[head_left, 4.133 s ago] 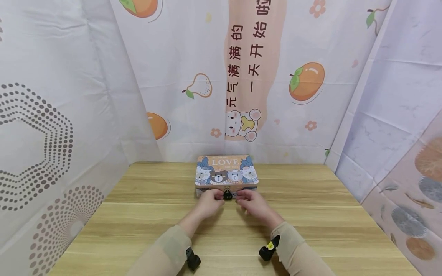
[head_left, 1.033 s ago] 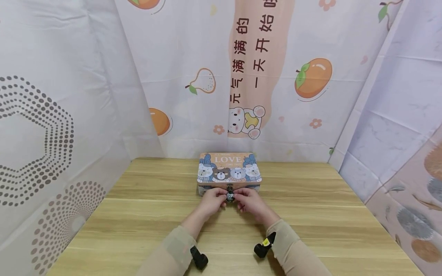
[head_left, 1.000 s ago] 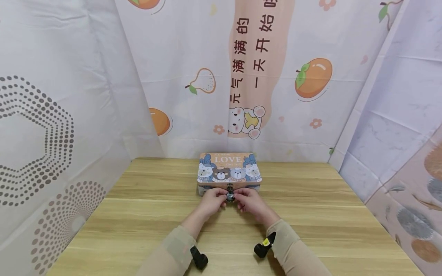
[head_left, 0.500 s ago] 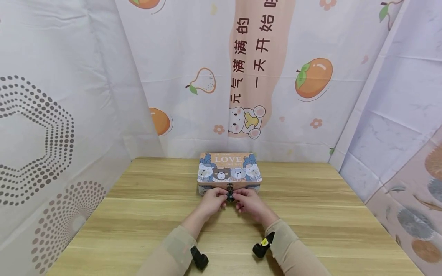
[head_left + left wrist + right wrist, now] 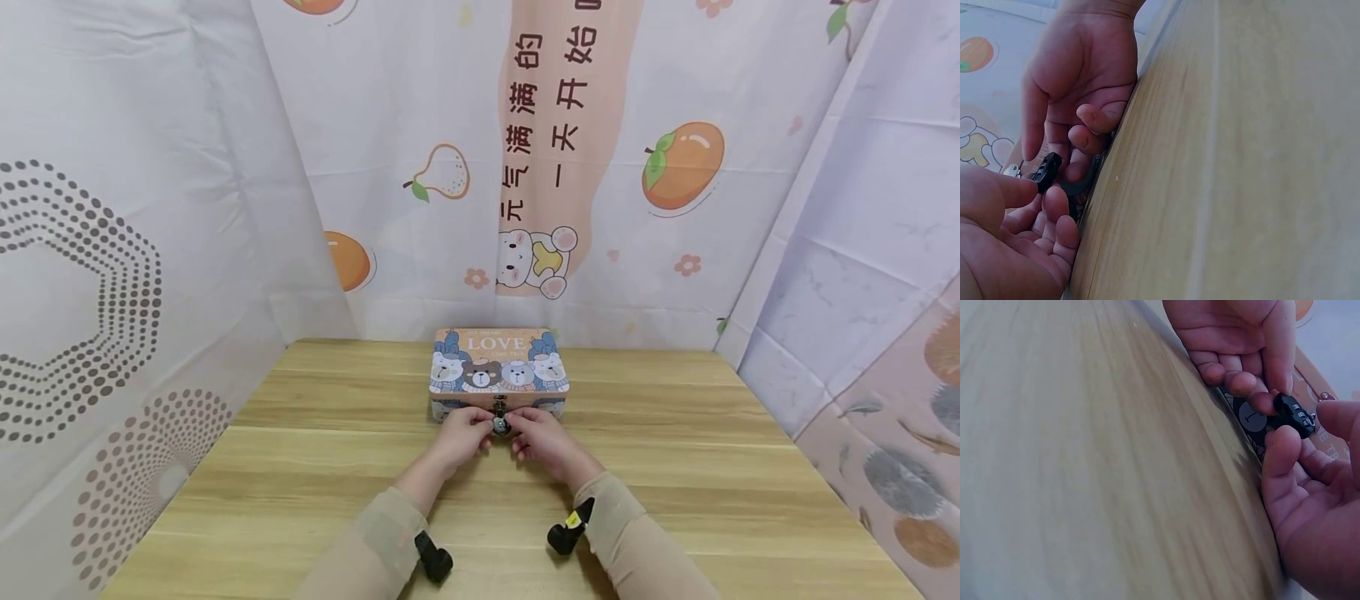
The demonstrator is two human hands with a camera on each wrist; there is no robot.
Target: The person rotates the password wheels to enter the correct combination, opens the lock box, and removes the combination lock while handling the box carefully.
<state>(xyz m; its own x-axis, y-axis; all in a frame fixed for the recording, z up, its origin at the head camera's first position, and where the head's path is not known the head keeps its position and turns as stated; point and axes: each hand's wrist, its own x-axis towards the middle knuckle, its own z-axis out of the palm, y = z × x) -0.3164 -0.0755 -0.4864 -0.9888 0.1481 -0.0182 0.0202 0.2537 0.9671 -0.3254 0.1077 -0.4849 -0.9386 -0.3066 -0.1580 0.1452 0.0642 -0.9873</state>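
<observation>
A small black combination padlock (image 5: 1297, 417) with number dials hangs at the front clasp of a tin box (image 5: 498, 361) printed with bears and "LOVE". My left hand (image 5: 462, 433) pinches the padlock from the left between thumb and fingers. From the right, my right hand (image 5: 545, 437) has its curled fingers and thumb at the padlock. In the right wrist view the right fingertip (image 5: 1285, 440) touches its lower edge, and the thumb is close to its dial side. Both hands' other fingers curl loosely near the table. The box's lid is down; its front is partly hidden behind the hands.
The box stands near the back edge of a wood-grain table (image 5: 337, 467). A printed curtain (image 5: 405, 250) hangs directly behind it, and further patterned cloths enclose the left and right sides. Black wrist cameras (image 5: 432, 557) sit on both sleeves.
About four seconds ago both hands were slightly apart at either side of the padlock; now they are on it. Over the last second the padlock tilts slightly between the fingers; the box stays put.
</observation>
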